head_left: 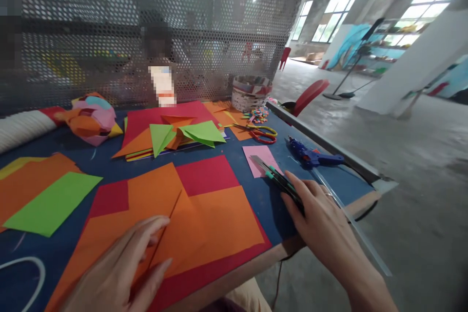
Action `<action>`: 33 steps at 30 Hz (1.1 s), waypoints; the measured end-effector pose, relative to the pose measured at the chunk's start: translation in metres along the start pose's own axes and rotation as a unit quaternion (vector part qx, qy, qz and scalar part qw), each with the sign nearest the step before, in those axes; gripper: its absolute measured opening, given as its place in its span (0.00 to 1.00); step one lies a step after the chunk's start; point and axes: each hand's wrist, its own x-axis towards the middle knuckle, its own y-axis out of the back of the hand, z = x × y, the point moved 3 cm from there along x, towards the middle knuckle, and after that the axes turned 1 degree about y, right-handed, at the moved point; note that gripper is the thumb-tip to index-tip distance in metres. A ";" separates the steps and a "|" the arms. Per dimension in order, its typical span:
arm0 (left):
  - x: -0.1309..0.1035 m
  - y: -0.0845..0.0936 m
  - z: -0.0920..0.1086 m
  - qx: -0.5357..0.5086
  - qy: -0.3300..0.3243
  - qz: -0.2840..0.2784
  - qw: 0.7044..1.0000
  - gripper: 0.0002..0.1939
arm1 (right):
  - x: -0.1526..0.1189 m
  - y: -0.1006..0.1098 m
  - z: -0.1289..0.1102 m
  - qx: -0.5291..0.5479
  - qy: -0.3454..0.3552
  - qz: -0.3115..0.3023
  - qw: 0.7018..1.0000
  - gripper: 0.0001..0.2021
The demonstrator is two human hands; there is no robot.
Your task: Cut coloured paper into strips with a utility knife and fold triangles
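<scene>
My right hand (321, 214) grips a black and green utility knife (280, 180) near the table's right edge. Its blade reaches over a small pink sheet of paper (258, 156). On the left, my left hand (124, 258) rests on an orange sheet of paper (223, 224), thumb and fingers apart on either side of a dark slit or raised edge. Under the orange paper lies a larger red sheet (208, 174), showing at the corners and along the front.
Behind are stacked coloured papers (183, 112), yellow and red scissors (261, 132) and a woven basket (252, 92). A blue glue gun (314, 154) with a clear stick lies right. Left are green paper (54, 202) and a paper ball (91, 119). A perforated metal screen (219, 19) stands behind.
</scene>
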 end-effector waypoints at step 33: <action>0.001 0.017 0.001 0.043 -0.036 -0.052 0.997 0.17 | -0.034 0.041 -0.056 0.192 0.211 -0.121 0.951 0.29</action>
